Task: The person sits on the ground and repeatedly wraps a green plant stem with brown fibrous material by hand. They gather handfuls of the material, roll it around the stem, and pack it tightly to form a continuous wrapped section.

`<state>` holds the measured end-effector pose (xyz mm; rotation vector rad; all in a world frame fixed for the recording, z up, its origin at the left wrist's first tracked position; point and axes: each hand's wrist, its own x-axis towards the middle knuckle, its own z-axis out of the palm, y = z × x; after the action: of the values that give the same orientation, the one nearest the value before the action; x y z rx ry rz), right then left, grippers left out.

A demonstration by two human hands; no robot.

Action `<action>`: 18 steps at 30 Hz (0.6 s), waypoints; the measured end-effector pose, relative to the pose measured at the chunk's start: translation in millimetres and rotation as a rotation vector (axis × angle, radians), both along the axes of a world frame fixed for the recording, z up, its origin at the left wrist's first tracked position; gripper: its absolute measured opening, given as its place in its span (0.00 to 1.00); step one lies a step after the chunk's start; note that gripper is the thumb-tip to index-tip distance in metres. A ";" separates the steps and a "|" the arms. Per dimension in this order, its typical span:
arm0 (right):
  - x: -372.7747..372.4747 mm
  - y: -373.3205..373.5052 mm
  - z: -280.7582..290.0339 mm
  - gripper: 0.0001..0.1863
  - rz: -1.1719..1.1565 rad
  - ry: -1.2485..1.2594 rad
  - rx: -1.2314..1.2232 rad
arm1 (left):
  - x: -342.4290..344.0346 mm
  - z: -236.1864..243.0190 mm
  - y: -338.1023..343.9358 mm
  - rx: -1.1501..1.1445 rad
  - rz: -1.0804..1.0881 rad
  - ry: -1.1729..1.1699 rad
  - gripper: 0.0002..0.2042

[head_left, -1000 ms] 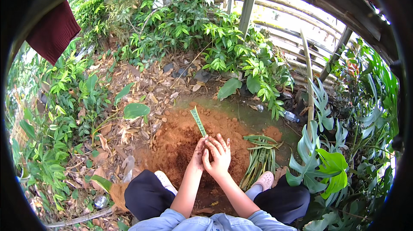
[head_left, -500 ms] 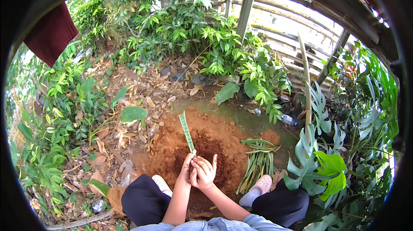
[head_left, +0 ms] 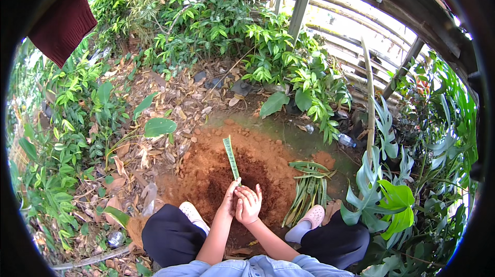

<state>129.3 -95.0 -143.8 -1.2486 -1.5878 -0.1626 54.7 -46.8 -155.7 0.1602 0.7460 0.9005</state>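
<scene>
My left hand [head_left: 230, 197] is closed around the lower part of a snake plant leaf [head_left: 231, 157], a long, flat green strip with dark banding and pale edges. The leaf stands nearly upright, its blunt top away from me. Against the left hand rests my right hand [head_left: 249, 207], its fingers bent inward and soiled; what lies under them is hidden. Both hands are over dark loosened soil [head_left: 258, 171] within a patch of orange earth [head_left: 206, 145]. To the right, beside my shoe, lies a heap of cut long leaves [head_left: 312, 184].
My pink shoes [head_left: 194, 214] flank the soil. Dry leaves [head_left: 178, 107] and low green plants cover the left. A plastic bottle [head_left: 346, 141], an upright stick [head_left: 369, 96] and broad split-leaf plants [head_left: 367, 194] are on the right. A bamboo fence [head_left: 350, 24] stands behind.
The leaf and both hands have shifted slightly right in the picture. My right hand's raised finger has come down, and its fingers are more bent against the left hand.
</scene>
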 end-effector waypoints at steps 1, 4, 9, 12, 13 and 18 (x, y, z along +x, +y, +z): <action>3.4 1.0 3.7 0.11 0.013 0.022 -0.055 | -0.7 2.3 1.3 0.027 0.010 -0.040 0.14; 12.6 3.8 18.8 0.12 0.077 0.022 -0.178 | 1.0 8.2 3.7 0.082 -0.001 -0.146 0.14; 20.8 -3.0 44.7 0.23 -0.001 -0.074 -0.362 | 6.1 19.9 4.9 0.200 -0.075 -0.213 0.19; 21.0 -1.8 47.6 0.20 -0.035 -0.080 -0.334 | 11.4 24.9 4.2 0.203 -0.014 -0.145 0.26; 20.9 0.4 45.5 0.18 -0.037 -0.109 -0.335 | 12.5 25.1 4.9 0.036 -0.046 -0.412 0.27; 19.4 1.3 19.9 0.12 0.016 0.022 -0.177 | 13.1 10.4 6.0 0.281 -0.274 -0.396 0.36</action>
<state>148.7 -93.7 -123.9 -1.3678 -1.6201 0.0020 67.8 -40.8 -145.2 0.3144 0.2197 0.7400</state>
